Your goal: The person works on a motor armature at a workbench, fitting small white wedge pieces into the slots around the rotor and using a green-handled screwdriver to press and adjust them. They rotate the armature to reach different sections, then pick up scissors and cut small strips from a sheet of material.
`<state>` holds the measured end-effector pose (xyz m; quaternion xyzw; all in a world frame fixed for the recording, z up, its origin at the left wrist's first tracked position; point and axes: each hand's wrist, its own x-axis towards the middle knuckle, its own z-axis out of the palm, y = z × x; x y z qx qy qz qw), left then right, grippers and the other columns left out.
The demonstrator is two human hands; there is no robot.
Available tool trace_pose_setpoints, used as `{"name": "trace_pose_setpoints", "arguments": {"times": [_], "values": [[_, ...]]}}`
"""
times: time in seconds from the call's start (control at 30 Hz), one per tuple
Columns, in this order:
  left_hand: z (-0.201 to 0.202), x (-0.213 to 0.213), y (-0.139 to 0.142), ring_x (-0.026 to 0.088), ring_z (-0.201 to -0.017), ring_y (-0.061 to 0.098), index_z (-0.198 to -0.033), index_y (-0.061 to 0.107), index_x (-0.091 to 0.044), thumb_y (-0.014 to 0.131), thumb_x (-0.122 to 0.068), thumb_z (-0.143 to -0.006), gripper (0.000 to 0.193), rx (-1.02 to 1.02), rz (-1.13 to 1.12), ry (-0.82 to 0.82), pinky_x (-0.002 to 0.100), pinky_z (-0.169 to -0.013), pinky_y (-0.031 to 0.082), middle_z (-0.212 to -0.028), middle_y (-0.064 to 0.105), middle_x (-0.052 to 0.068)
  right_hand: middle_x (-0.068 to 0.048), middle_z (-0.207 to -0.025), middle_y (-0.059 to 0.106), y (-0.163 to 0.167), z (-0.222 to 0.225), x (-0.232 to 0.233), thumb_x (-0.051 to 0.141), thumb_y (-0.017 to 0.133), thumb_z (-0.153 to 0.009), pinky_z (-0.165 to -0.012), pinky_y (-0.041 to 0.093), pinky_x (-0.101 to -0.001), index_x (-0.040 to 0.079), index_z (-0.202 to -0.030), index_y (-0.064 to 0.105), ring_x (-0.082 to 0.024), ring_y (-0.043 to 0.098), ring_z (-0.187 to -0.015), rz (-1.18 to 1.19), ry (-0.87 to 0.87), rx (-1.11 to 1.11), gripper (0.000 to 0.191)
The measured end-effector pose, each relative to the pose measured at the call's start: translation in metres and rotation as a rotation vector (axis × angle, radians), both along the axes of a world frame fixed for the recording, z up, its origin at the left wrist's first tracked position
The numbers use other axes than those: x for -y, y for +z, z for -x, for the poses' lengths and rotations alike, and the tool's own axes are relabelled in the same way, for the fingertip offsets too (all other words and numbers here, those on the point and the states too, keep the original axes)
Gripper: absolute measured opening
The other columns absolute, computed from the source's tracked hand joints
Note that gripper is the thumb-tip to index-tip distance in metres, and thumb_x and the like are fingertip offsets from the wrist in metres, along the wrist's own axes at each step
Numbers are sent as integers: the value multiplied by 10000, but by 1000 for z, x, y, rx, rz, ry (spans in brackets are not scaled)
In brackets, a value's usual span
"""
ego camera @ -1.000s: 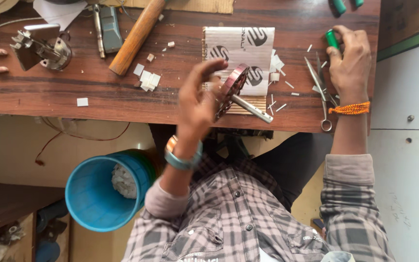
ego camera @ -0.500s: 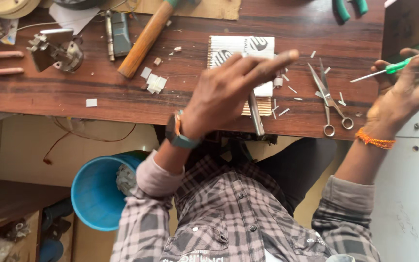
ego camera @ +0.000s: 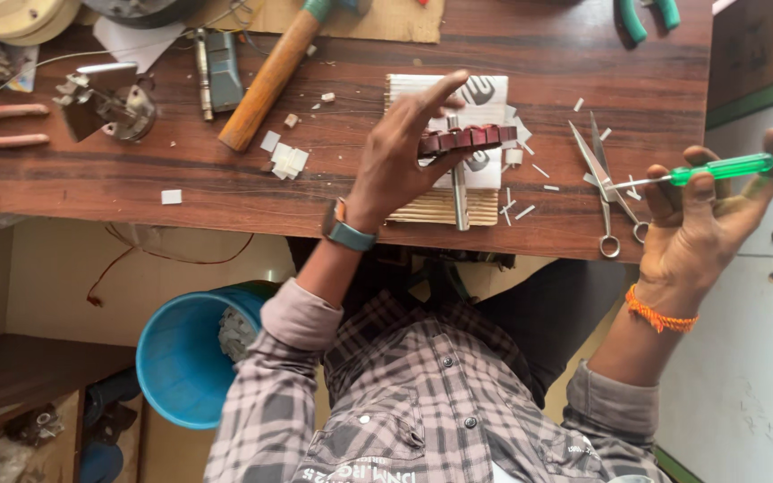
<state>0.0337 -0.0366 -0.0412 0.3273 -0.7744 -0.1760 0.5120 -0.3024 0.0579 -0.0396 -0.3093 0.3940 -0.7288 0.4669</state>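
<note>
The left hand [ego camera: 404,156] rests on a dark red toothed rotor core [ego camera: 467,139], thumb and fingers closed around its near end while the index finger stretches out straight over a stack of white paper [ego camera: 458,134]. The core lies on that stack with its steel shaft [ego camera: 460,199] sticking out toward the person, so its long axis runs roughly from the far side of the wooden workbench [ego camera: 351,188] to the near edge. The right hand [ego camera: 704,219] is lifted beyond the bench's right end, palm loosely open, fingers curled only enough to pinch a green-handled screwdriver [ego camera: 686,174] between thumb and fingertips. The screwdriver lies almost level, its handle pointing right and its thin blade pointing left toward a pair of scissors [ego camera: 606,183] that lie open on the bench just beside it. A wooden-handled hammer [ego camera: 275,72] lies well to the left, with white paper scraps [ego camera: 284,159] near it. A blue bucket [ego camera: 185,362] stands below the bench.
</note>
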Motion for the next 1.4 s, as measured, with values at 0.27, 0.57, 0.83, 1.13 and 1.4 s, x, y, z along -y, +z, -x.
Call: {"name": "trace_pose_setpoints", "arguments": {"times": [0.27,0.57,0.83,1.13,1.4], "values": [[-2,-11,1,145,-828,679,-1238,661,-165,852,-189,-882,405,253,-205,107,296,-700,550,-927,762,-27,-209,-1033,694,39,-55,8,98,805,-958,-769,657,-440,205,-1639,231,-340,740,-853,79,77,-39,898],[-11,-6,15,188,-975,748,-1234,527,-79,878,-212,-806,569,-73,-290,-101,299,-810,656,-1110,723,50,-192,-1025,690,40,-100,36,17,866,-1066,-854,661,-401,174,-1599,256,-316,780,-918,337,97,-496,825],[-7,-1,-4,144,-865,740,-1115,594,-81,881,-241,-860,415,-58,-249,47,288,-741,632,-954,699,40,-185,-1061,699,47,-136,62,-6,831,-1033,-868,715,-381,134,-1507,287,-315,787,-953,349,191,-510,736],[-7,-2,1,206,-946,733,-1152,617,-94,865,-253,-877,403,-3,-139,36,373,-849,599,-1033,734,47,-182,-1132,654,56,-143,73,-49,785,-1052,-914,701,-364,108,-1461,311,-301,764,-1017,424,265,-678,646],[-15,-4,5,224,-971,704,-1302,592,-101,785,-165,-924,429,32,-213,-78,371,-850,586,-1050,720,80,-151,-1157,679,73,-144,77,-50,764,-1114,-892,695,-292,104,-1471,367,-229,750,-1078,461,370,-866,555]]}}
